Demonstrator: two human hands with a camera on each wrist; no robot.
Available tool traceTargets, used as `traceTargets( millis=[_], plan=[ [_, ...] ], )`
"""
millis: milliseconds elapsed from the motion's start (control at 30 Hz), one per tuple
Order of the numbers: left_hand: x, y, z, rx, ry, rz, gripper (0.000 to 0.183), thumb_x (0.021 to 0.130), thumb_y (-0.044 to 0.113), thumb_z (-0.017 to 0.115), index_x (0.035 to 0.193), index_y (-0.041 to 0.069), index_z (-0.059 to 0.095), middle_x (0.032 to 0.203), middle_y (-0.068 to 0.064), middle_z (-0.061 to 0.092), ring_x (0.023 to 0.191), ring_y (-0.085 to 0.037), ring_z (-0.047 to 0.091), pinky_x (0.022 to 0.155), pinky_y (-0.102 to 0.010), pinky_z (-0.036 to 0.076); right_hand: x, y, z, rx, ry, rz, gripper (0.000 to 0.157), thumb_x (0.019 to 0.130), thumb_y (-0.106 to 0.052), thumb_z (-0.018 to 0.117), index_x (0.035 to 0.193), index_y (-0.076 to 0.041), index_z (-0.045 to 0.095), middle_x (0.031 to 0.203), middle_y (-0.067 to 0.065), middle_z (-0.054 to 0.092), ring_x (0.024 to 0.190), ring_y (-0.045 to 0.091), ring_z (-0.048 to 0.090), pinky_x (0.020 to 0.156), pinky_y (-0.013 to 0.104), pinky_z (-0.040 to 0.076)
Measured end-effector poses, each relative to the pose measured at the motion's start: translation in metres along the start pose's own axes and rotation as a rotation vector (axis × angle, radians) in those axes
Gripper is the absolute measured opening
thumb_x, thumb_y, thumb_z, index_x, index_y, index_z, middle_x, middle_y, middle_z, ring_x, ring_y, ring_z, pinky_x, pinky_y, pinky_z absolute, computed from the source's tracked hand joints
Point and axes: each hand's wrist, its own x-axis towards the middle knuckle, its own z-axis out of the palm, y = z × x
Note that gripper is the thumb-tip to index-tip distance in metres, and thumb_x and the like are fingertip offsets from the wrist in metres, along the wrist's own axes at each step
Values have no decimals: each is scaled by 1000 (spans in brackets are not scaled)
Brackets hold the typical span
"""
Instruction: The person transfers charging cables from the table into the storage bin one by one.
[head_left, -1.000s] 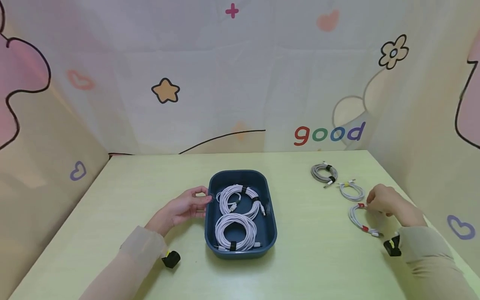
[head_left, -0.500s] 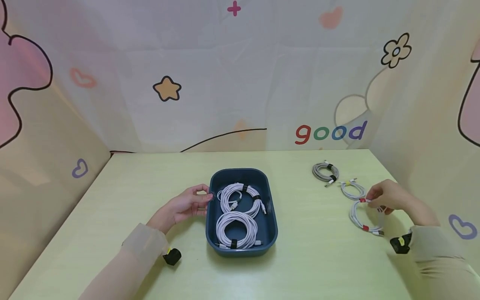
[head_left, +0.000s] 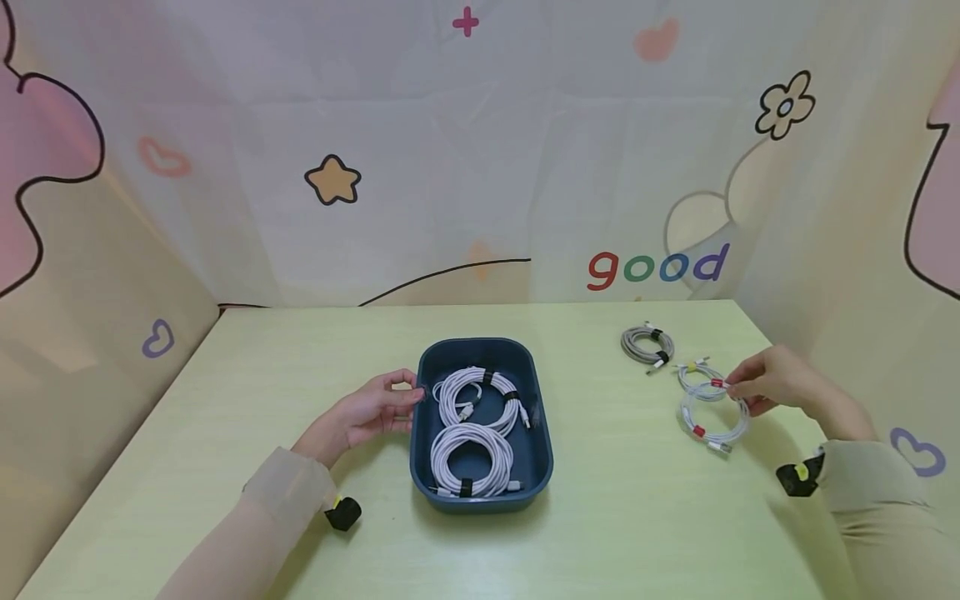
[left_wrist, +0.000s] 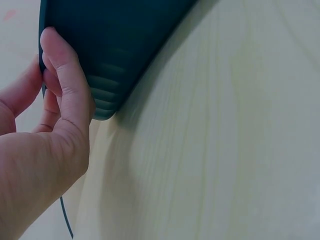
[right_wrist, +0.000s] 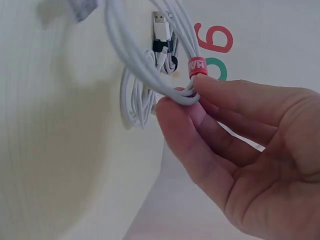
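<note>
In the head view, my right hand (head_left: 780,390) pinches a coiled white charging cable (head_left: 699,431) with two red ties. The right wrist view shows thumb and fingertips on the cable strands (right_wrist: 134,62) right beside one red tie (right_wrist: 197,65). The coil hangs tilted over the table's right side, and a metal plug dangles at its lower end. My left hand (head_left: 375,414) grips the left rim of a dark blue plastic bin (head_left: 547,467), thumb on one side of the wall and fingers on the other. Inside it lie two white cable coils (head_left: 442,462) with black ties.
Behind the lifted coil, a white cable with a yellow tie (head_left: 691,367) lies on the table, partly overlapped by it in the head view. Farther back is a grey cable coil (head_left: 632,343) with black ties. A printed curtain (head_left: 420,167) stands along the table's back edge.
My right hand has picked up the red-tied cable and moved it left and slightly back, beside the yellow-tied cable. My left hand and the bin have stayed in place.
</note>
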Motion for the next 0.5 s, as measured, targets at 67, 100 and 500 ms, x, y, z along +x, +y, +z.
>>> traceTargets(
  millis=[67,100,500],
  plan=[
    [0,0,0,2,2,0,8,97,10,55,99,15,50,81,1,61,68,-13,61,67,-26,55,3,-1,2,25,0,-2,33,90,-8,64,111,17,59,83,4,70,65,11,63,64,29,58],
    [0,1,0,4,1,1,8,97,10,55,99,15,50,81,1,61,68,-13,61,67,-26,55,4,-2,4,39,-2,-1,33,90,-8,64,111,18,59,85,5,70,65,11,64,65,29,58],
    [0,0,1,11,-9,10,8,97,10,55,98,16,50,80,2,62,68,-13,62,67,-27,55,21,-15,16,126,-21,-64,35,90,-6,64,113,20,57,87,8,71,67,10,67,67,29,59]
  ],
)
